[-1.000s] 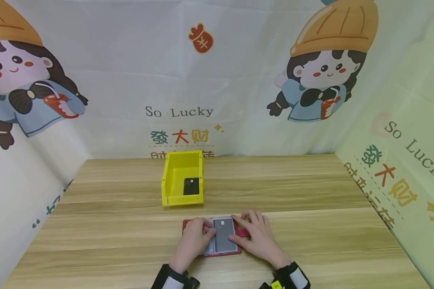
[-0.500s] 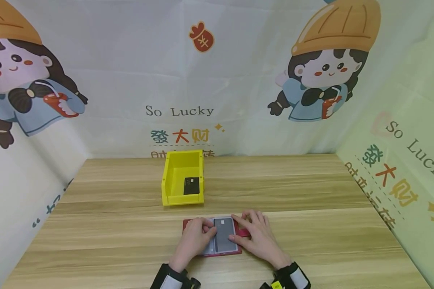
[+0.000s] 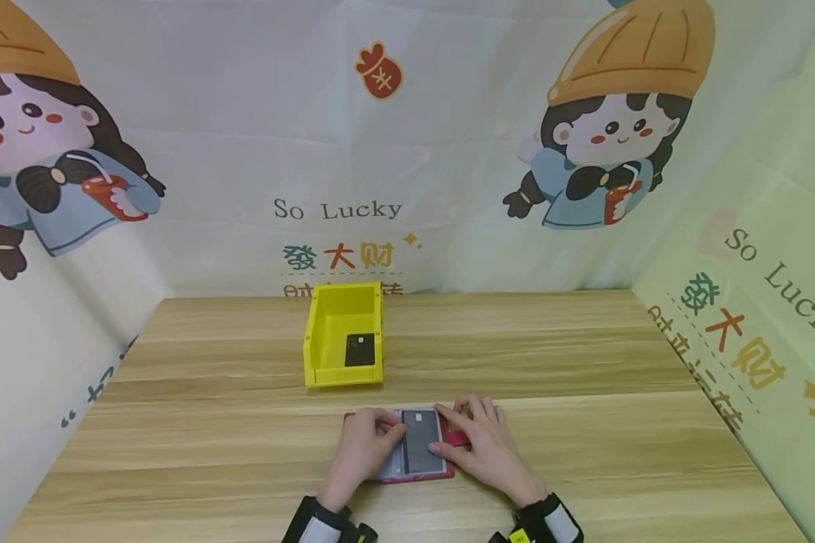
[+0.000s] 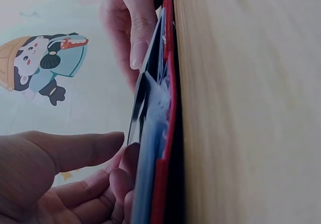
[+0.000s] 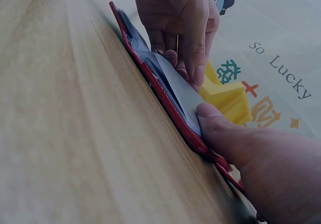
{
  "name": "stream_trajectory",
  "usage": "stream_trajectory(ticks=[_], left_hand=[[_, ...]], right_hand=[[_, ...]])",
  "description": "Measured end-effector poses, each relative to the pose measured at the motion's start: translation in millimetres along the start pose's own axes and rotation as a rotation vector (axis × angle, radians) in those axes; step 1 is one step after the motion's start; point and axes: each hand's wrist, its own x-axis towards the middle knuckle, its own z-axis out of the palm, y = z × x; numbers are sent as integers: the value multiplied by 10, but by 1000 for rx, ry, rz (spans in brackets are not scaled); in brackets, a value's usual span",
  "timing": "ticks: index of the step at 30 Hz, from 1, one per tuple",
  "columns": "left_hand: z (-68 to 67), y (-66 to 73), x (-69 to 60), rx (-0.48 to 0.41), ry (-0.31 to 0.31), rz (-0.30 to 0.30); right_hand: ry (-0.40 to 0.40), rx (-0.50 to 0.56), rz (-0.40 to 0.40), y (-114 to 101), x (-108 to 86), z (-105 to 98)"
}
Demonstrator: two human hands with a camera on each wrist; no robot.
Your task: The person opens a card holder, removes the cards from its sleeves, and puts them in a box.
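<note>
A red card holder (image 3: pixel 441 474) with clear plastic sleeves lies spread on the table. On its right-hand side is a dark grey bank card (image 3: pixel 421 445) with a chip. My left hand (image 3: pixel 365 445) pinches the card's left edge between thumb and finger; both wrist views show that edge raised off the sleeves (image 4: pixel 158 101). My right hand (image 3: pixel 485 445) holds the holder's right side, its thumb (image 5: pixel 210 118) pressing the card and its index finger at the top right corner. How far the card sits inside a sleeve cannot be made out.
Behind the holder stands a yellow bin (image 3: pixel 342 377) with a black bank card (image 3: pixel 360 351) in it. A red strap (image 3: pixel 457 437) sticks out at the holder's right. Printed cloth (image 3: pixel 448 151) hangs behind the wooden table (image 3: pixel 197 422).
My left hand has shifted very slightly at the card's left edge, and that edge now looks a little more lifted. My right hand stays in place.
</note>
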Motion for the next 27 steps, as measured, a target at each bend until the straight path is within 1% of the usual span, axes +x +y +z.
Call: stream_trajectory(ticks=[10,19,27], left_hand=[[-2,-3,-4,-5,2,1],[13,-12,3,-1,5,-5],[12,-37,16,-33,-3,3]], right_hand=[[-21,9,10,0,2,-5],[-18,-16,-25,13,0,4],[-28,-31,-28,20,1,9]])
